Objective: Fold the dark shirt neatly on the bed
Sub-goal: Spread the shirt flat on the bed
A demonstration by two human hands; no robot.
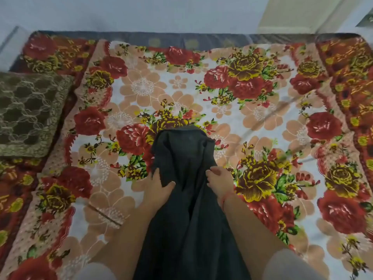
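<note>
Lengthwise, dark shirt (187, 178) running away from the person, left hand (157, 188) and right hand (220, 182) gripping its sides

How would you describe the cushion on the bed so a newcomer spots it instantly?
Start from the floral bedspread covering the bed, then look to its left edge. There lies the cushion, flat and squarish. It alone is olive-brown with a pale net pattern, with no roses.

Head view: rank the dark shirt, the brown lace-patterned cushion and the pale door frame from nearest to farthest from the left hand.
1. Dark shirt: gripped by the left hand, at centre.
2. Brown lace-patterned cushion: at the left edge of the bed.
3. Pale door frame: far top right, beyond the bed.
</note>
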